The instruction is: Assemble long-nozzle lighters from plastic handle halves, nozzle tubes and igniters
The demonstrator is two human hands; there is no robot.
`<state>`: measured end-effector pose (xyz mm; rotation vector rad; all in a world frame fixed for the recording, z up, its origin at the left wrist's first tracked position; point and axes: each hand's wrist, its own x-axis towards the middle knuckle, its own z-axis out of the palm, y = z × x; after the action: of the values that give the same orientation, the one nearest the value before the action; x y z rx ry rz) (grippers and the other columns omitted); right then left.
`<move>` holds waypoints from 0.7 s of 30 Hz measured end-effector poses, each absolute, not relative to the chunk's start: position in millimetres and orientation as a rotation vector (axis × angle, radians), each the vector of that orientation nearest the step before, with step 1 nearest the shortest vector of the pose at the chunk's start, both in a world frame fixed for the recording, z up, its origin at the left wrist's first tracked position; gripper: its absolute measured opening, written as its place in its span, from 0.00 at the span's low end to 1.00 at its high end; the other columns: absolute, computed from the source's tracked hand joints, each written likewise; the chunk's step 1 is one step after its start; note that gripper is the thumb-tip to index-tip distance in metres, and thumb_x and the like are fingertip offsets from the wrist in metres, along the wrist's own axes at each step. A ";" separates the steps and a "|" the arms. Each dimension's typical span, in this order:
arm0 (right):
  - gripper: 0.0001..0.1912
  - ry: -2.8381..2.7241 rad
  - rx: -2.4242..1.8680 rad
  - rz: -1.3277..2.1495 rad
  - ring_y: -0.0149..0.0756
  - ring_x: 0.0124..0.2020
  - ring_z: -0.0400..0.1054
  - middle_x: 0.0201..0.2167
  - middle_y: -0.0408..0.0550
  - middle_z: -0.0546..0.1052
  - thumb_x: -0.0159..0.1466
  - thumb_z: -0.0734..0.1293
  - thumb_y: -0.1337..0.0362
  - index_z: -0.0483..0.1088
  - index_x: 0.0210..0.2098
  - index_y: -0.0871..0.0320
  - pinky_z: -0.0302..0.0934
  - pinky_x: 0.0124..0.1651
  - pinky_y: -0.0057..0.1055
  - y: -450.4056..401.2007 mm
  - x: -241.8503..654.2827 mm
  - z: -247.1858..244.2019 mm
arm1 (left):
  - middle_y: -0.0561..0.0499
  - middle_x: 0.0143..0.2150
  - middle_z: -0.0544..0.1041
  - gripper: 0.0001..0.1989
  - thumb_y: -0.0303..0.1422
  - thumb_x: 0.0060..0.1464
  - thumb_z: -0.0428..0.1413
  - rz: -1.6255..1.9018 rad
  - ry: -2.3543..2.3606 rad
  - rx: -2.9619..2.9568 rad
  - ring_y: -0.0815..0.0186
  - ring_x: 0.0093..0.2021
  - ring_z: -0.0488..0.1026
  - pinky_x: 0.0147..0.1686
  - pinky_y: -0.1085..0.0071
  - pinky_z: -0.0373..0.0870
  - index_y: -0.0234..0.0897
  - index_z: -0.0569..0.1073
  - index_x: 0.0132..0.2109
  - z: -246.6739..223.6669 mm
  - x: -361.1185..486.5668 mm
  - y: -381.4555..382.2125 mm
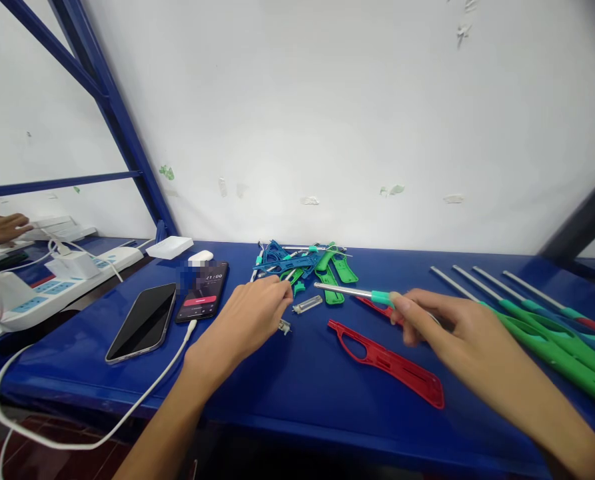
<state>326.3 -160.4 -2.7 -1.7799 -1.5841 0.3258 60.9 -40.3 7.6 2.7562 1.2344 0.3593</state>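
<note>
My right hand (440, 317) pinches a metal lighter tube (344, 289) by its teal collar, the tube pointing left above the table. Below it lies a red lighter handle half (392, 363), hollow side up. Another red handle piece (374, 308) is partly hidden behind my right hand. My left hand (260, 308) reaches to the near side of a parts pile, its fingers curled down; what they hold, if anything, is hidden. A clear fuel tank (308, 304) lies right of that hand, and a small metal-and-clear part (284, 327) sits just under it.
Blue (292, 265) and green handle halves (344, 267) are heaped near the wall. Several long-tubed lighters (537, 327) lie at right. Two phones (142, 323), a white cable (142, 400) and a power strip (52, 290) are at left. Another person's hand (2, 230) shows far left.
</note>
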 end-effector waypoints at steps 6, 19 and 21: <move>0.29 -1.711 -1.702 0.409 0.33 0.23 0.62 0.21 0.40 0.73 0.74 0.57 0.41 0.69 0.25 0.53 0.54 0.30 0.33 -157.8 309.1 -5.7 | 0.48 0.57 0.77 0.12 0.36 0.73 0.52 0.787 0.815 2.773 0.57 0.59 0.70 0.59 0.59 0.66 0.43 0.74 0.58 11.6 77.9 -68.0; 0.30 -1.494 -1.742 0.359 0.49 0.53 0.77 0.49 0.45 0.85 0.73 0.54 0.37 0.81 0.48 0.46 0.67 0.58 0.42 -155.0 320.8 -7.7 | 0.53 0.50 0.81 0.08 0.32 0.73 0.53 0.833 0.690 2.625 0.64 0.50 0.76 0.52 0.68 0.69 0.42 0.76 0.54 6.2 79.0 -61.7; 0.30 -1.492 -1.859 0.336 0.50 0.48 0.79 0.44 0.46 0.85 0.73 0.54 0.37 0.81 0.43 0.46 0.68 0.55 0.46 -156.6 335.0 -12.2 | 0.53 0.50 0.80 0.08 0.32 0.74 0.52 0.823 0.735 2.612 0.64 0.50 0.76 0.52 0.68 0.69 0.42 0.76 0.54 9.2 76.6 -60.7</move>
<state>335.0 -156.6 -12.2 -1.8592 -1.4916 0.3358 76.6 -60.7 9.2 2.6124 0.7349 0.8234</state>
